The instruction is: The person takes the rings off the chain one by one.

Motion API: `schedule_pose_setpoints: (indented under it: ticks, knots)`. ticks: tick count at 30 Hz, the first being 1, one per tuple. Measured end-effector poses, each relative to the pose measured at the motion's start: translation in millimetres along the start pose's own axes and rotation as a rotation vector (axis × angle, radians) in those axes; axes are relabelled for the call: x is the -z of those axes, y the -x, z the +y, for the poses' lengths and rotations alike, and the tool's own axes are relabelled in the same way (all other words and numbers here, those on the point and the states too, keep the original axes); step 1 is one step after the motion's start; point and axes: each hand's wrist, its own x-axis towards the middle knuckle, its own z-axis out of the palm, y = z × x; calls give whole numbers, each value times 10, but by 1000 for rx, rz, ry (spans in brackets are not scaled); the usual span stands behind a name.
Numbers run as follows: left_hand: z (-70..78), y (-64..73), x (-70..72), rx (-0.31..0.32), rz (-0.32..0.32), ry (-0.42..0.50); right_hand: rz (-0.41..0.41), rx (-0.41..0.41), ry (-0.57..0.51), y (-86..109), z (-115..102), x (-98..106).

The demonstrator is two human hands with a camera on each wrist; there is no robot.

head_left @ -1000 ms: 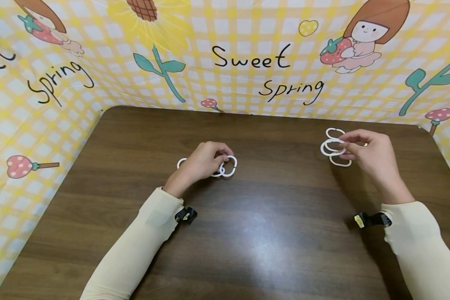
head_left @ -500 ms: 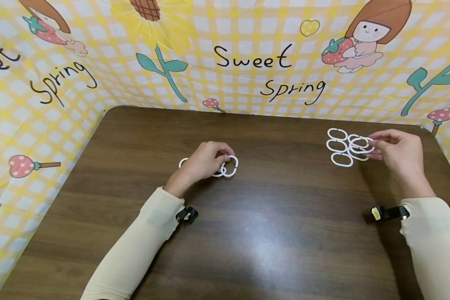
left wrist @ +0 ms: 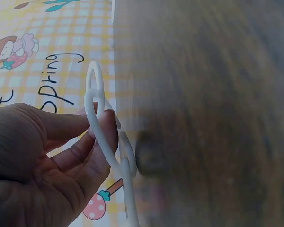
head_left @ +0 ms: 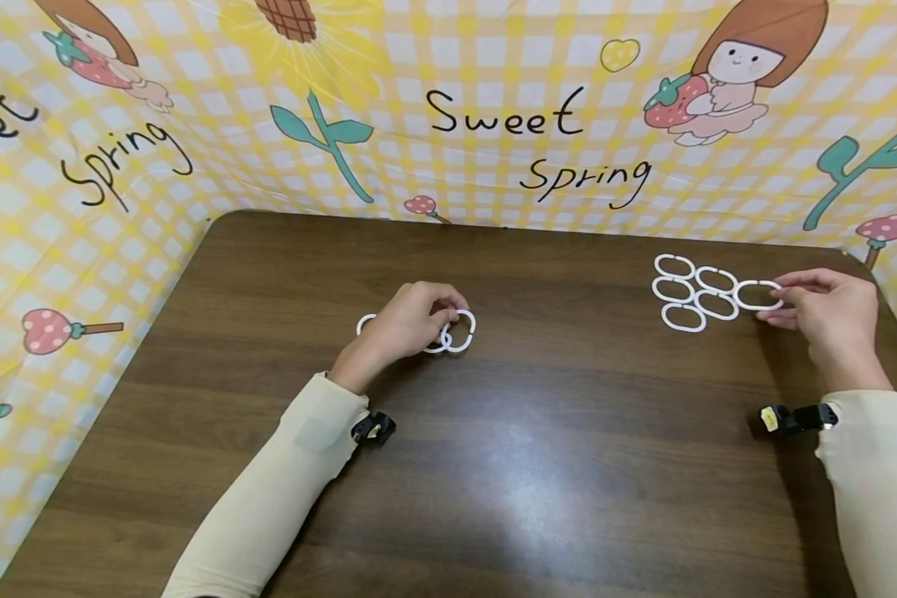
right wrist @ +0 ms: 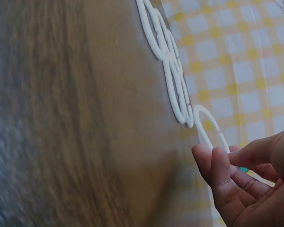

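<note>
My left hand (head_left: 411, 320) pinches a white plastic link that is joined to others in a short chain (head_left: 459, 332). Part of that chain is hidden under the hand in the head view; the left wrist view shows linked white loops (left wrist: 95, 113) between thumb and fingers. At the table's right, my right hand (head_left: 830, 316) pinches a single oval white link (head_left: 758, 283) by its right end. Just left of it, several loose white links (head_left: 673, 290) lie flat in two columns. The right wrist view shows the pinched link (right wrist: 206, 116) beside the loose ones (right wrist: 173, 85).
Both hands work over a brown wood-grain table (head_left: 538, 432) with rounded far corners. A yellow checked cloth (head_left: 493, 50) with printed figures stands along the back and left edges. A black camera strap is on each wrist.
My right hand has moved rightward with its link, from above the left column of links to right of the second column. The left hand has held still on the chain.
</note>
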Motion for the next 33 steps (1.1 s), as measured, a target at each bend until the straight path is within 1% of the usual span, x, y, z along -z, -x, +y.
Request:
schedule_pose_setpoints:
  ticks: [4,10,14,21,26,33]
  knots:
    - [15,0,-1,13,-8,7,19,-34,60,-35,25,42]
    - [11,-3,-6,-5,-6,-3,23,-60,68,-75,66,58]
    - [12,-7,-7,-8,-2,-6,22,-41,71,-87,85,47]
    - [20,-6,-2,-12,0,-5,15,-28,201,-91,84,43]
    - [21,-2,0,-10,1,-10,-2,-23,246,-102,100,63]
    - [14,3,3,-10,-2,-4,14,1,306,-122,142,63]
